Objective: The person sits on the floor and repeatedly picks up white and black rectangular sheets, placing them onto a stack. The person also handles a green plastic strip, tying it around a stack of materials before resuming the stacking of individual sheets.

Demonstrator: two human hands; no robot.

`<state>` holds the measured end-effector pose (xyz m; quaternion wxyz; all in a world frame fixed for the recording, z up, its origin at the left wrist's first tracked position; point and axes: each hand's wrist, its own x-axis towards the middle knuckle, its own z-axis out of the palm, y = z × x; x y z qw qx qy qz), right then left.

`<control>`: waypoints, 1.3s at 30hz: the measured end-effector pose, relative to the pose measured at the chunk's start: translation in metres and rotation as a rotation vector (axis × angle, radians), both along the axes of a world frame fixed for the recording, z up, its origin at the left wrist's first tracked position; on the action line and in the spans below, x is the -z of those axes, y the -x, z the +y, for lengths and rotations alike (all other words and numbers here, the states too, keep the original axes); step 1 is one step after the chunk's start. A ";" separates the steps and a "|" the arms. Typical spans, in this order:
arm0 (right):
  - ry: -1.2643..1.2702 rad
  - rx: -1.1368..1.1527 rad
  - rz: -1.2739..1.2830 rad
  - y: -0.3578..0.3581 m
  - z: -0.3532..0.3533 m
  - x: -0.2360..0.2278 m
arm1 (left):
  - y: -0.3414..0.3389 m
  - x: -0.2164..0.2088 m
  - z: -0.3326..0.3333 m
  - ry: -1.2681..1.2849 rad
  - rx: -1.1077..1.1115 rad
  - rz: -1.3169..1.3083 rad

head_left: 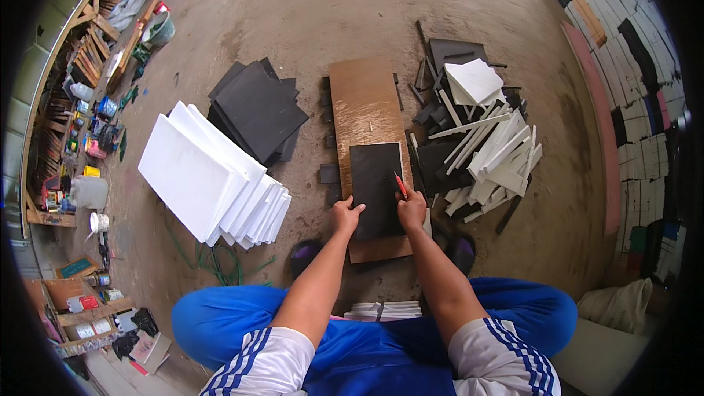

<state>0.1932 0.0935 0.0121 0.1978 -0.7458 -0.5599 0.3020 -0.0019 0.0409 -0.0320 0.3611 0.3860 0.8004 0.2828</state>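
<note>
A black rectangular sheet (375, 191) lies on a long brown board (367, 103) between my feet, with a thin white edge showing along its top and right side. My left hand (345, 216) grips the sheet's left edge, thumb over the top and fingers at the side. In my right hand (412, 210) is a slim red utility knife (400, 185), its tip pointing at the sheet near the right edge. The blade itself is too small to make out.
Left of the board stand a leaning stack of white sheets (205, 176) and a pile of black sheets (260, 110). White and black offcut strips (491, 147) heap up at the right. Tangled green straps (224, 268) lie near my left knee. Cluttered shelves (81, 125) line the left wall.
</note>
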 end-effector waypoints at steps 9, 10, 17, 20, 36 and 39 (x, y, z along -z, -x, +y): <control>0.070 -0.011 0.069 0.013 -0.003 -0.003 | 0.016 0.021 -0.024 -0.014 -0.051 -0.069; 0.088 -0.017 0.072 0.014 -0.003 -0.006 | 0.018 0.022 -0.024 -0.002 -0.060 -0.077; 0.111 0.029 0.007 0.013 0.000 -0.007 | 0.001 -0.082 0.018 0.043 0.568 0.612; 0.108 0.042 0.029 0.015 -0.001 -0.006 | 0.008 -0.096 0.055 0.095 0.974 0.656; -0.067 0.119 0.164 -0.066 0.002 0.011 | -0.032 -0.115 0.105 0.314 1.207 0.915; 0.009 0.006 0.159 -0.039 0.009 -0.027 | -0.032 -0.108 0.110 0.323 1.206 0.936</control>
